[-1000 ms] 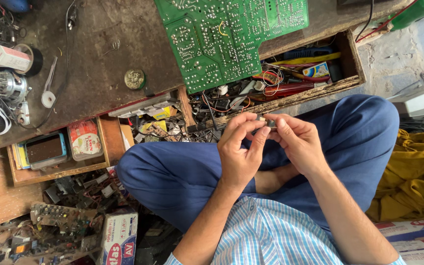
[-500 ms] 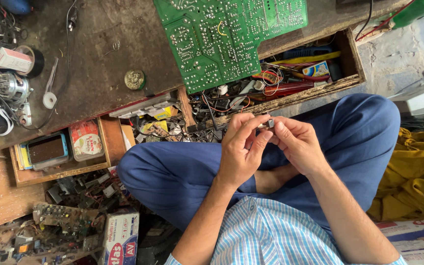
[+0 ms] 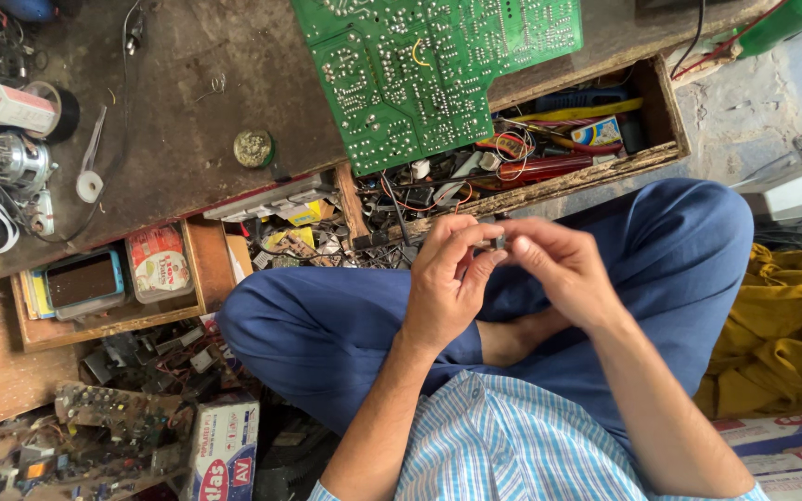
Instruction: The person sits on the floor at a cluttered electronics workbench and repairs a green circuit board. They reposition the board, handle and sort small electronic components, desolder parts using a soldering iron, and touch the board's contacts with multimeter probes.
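I sit cross-legged in blue trousers at a low wooden workbench [image 3: 178, 111]. Both hands meet in front of my lap. My left hand [image 3: 446, 283] and my right hand [image 3: 559, 269] pinch a small dark electronic part [image 3: 498, 242] between their fingertips. The part is mostly hidden by the fingers. A large green circuit board [image 3: 429, 70] lies on the bench just beyond my hands, overhanging an open wooden drawer [image 3: 666, 139] full of wires and tools.
A second open drawer [image 3: 104, 320] at the left holds a phone-like device and a small packet. A round solder tin [image 3: 253, 147], tape rolls and a motor lie on the bench. Scrap boards and a carton [image 3: 225, 450] crowd the floor left; yellow cloth [image 3: 791, 325] lies right.
Both hands have stayed together over my lap, with the fingers shifting slightly around the small part. Nothing else has moved.
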Motion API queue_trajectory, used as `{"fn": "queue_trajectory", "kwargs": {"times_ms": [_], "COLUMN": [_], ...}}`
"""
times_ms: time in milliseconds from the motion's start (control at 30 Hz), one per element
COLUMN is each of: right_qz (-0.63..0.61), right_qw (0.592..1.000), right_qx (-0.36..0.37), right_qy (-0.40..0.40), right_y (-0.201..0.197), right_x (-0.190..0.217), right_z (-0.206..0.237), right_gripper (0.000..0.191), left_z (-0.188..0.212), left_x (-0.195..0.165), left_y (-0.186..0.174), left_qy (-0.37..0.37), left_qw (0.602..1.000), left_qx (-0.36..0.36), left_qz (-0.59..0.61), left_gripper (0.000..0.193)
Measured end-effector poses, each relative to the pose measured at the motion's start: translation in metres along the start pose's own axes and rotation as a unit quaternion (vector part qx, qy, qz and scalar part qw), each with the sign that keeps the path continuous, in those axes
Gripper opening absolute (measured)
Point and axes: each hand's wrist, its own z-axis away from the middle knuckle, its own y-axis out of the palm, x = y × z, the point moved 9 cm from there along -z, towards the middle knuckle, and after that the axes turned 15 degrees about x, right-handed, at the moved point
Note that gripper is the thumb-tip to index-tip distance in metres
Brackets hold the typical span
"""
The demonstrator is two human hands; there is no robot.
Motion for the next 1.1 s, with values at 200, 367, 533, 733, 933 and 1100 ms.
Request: {"fn": "queue_trajectory", "kwargs": {"times_ms": [200,367,533,733,933,1100], "right_qz": [0.494,0.612,0.555,0.583,0.477,0.158], "right_qw": [0.858,0.790,0.831,0.812,0.859,0.934], "right_qx": [-0.110,-0.038,-0.011,0.022,-0.059,-0.254], "right_qy": [-0.087,0.009,0.038,-0.006,-0.174,-0.197], "right_y": [-0.051,-0.063,-0.072,-0.062,-0.036,-0.056], "right_x": [0.077,0.052,0.031,0.037,0.080,0.058], "right_z": [-0.046,-0.107,-0.120,-0.122,-0.057,0.011], "right_gripper": [0.012,0.024,0.022,0.013,0.006,0.014], "left_z": [0.005,0.010,0.017,0.008,0.010,0.004], "left_x": [0.004,0.008,0.019,0.020,0.022,0.026], "left_y": [-0.014,-0.019,-0.021,-0.010,-0.015,-0.005], "left_qy": [-0.011,0.001,-0.011,-0.008,-0.010,-0.024], "left_qw": [0.999,0.997,0.993,0.990,0.991,0.992], "left_qx": [-0.039,-0.056,-0.056,-0.048,-0.058,-0.046], "left_qz": [-0.005,0.057,0.106,0.134,0.124,0.114], "left_gripper": [0.022,0.024,0.025,0.023,0.025,0.026]}}
